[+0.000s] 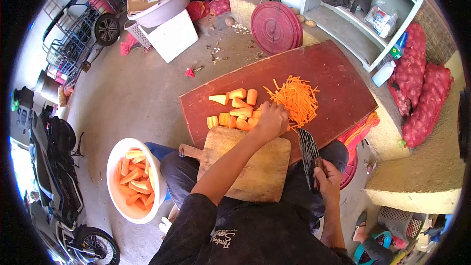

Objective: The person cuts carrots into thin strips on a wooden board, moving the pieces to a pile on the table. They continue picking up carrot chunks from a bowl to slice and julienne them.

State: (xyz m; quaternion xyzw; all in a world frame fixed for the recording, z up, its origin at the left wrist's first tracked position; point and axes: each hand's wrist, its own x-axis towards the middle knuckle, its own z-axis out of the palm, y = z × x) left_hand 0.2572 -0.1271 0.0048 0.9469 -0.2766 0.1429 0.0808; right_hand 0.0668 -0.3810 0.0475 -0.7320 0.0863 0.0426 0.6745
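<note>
My right hand (pixel 327 176) is wrapped around the handle of a knife (pixel 308 152), its broad blade pointing up and away beside the cutting board. The wooden cutting board (pixel 255 167) rests across my lap at the table's near edge, its handle to the left. Over the board reaches my left arm; my left hand (pixel 273 120) is closed with fingers curled, between the carrot chunks (pixel 240 112) and a heap of carrot sticks (pixel 298 100). Whatever its fingers hold is hidden. Both groups of carrot lie on the low dark red table (pixel 338 78).
A white bucket (pixel 112 172) of peeled carrots stands left of my knees. Red net sacks (pixel 428 103) lean at the right, near a shelf (pixel 343 24). A round red lid (pixel 276 28) stands behind the table. A motorcycle (pixel 59 167) is parked left. Someone's foot (pixel 360 225) shows lower right.
</note>
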